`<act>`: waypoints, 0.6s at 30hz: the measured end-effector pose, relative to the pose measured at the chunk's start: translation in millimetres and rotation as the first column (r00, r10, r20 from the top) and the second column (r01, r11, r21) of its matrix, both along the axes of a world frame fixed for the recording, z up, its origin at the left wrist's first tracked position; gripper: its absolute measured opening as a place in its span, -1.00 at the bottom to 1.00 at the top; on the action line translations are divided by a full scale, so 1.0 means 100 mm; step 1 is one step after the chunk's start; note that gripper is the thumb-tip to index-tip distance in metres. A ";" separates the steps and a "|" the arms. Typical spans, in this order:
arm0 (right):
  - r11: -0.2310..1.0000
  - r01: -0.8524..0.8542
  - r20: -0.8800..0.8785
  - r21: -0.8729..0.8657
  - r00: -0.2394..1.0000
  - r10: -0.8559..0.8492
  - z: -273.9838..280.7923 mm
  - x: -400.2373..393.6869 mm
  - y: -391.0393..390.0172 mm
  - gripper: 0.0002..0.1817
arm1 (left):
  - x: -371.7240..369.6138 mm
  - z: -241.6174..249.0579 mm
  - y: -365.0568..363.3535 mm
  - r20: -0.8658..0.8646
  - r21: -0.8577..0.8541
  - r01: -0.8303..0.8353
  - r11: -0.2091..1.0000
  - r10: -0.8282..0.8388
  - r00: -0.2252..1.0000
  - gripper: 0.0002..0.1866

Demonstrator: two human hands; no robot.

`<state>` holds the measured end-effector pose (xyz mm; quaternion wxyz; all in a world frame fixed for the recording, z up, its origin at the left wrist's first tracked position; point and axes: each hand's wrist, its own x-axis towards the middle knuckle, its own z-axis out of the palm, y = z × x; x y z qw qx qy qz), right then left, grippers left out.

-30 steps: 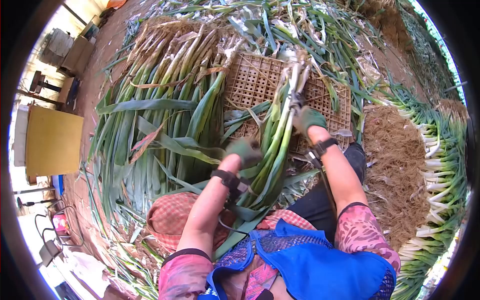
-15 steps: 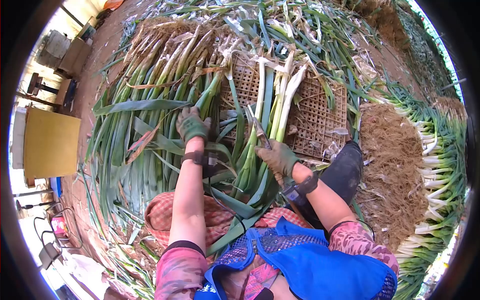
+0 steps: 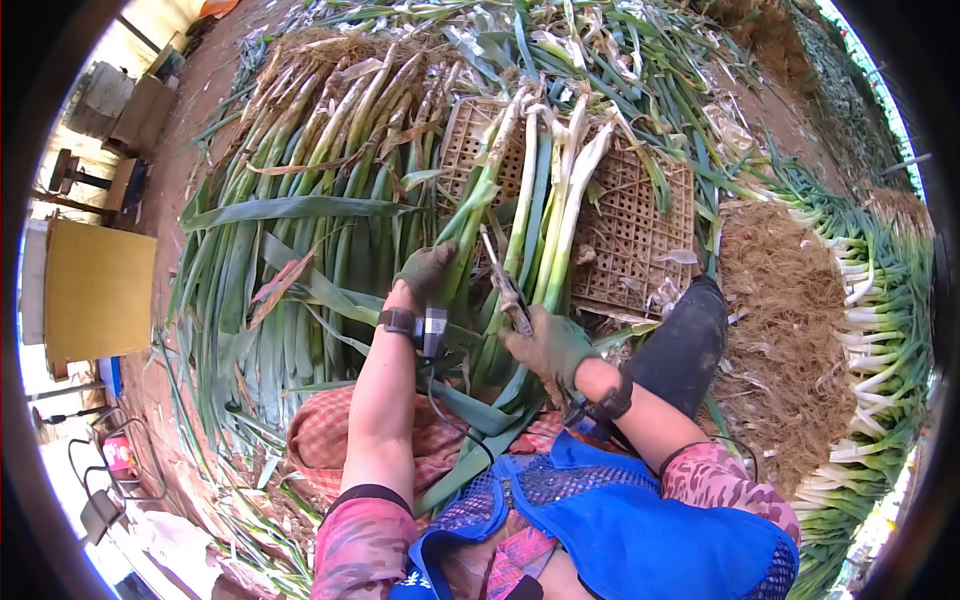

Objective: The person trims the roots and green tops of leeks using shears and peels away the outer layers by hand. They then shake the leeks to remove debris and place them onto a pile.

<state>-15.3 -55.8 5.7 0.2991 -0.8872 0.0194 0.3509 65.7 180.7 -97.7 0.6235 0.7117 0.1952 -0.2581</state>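
Note:
Gloved fingers of my left hand (image 3: 428, 270) are closed around the green part of a leek (image 3: 478, 195), whose root end points away from me over the plastic crate. My right hand (image 3: 548, 345), also gloved, grips an air blow gun (image 3: 508, 285) with its thin nozzle pointing up beside that leek. Several peeled leeks (image 3: 572, 200) with white stems lie across the perforated crate (image 3: 640, 235), just beyond my right hand. To the left of my left hand spreads a thick pile of unpeeled leeks (image 3: 300, 240), roots at the far end.
A curved row of cleaned leeks (image 3: 870, 350) lies at the right, roots inward in a brown mat (image 3: 785, 340). Loose leaves and peelings (image 3: 620, 60) cover the ground beyond the crate. A yellow panel (image 3: 100, 290) and a metal-framed chair (image 3: 125, 460) stand at the left.
My left hand has moved right and toward me, drawing a leek from the pile over to the crate. My right hand with the blow gun has shifted slightly toward me.

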 end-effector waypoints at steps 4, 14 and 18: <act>1.000 0.000 0.059 0.002 0.998 0.000 -0.07 -0.01 -0.01 -0.33 | 0.05 -0.16 -0.11 -0.134 -0.004 -0.076 0.997 0.075 0.988 -0.38; 0.968 0.250 0.056 -0.028 0.967 -0.248 -0.43 1.23 0.01 -0.30 | -0.04 -0.18 -0.19 -0.246 -0.112 -0.224 0.968 0.191 0.950 -0.27; 0.982 0.162 0.130 -0.098 0.980 -0.149 -0.23 0.63 0.06 -0.30 | -0.06 -0.38 -0.17 -0.214 -0.160 -0.196 0.968 0.159 0.964 -0.25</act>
